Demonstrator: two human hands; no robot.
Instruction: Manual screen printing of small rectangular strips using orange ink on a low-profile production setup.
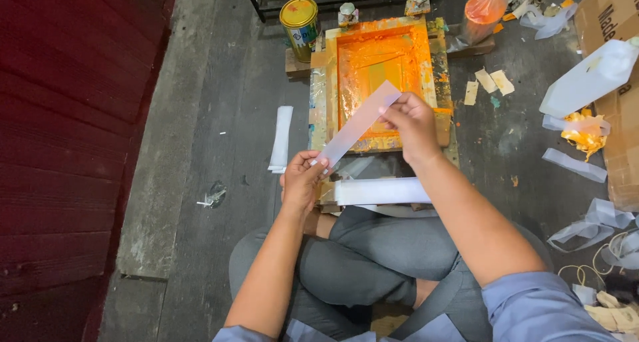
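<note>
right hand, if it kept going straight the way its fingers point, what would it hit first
The right hand points up-left, pinching the far end of a white strip. Going straight on, it would probably meet the orange-inked printing screen first, though it looks held above the frame, so depth is unclear.

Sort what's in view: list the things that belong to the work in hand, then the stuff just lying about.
In hand:
- white strip, held at its ends by left hand and right hand
- orange-inked screen frame
- stack of white strips by the knees

Lying about:
- yellow-lidded tin
- orange bag
- white bottle
- cardboard box
- loose strips on the floor
</note>
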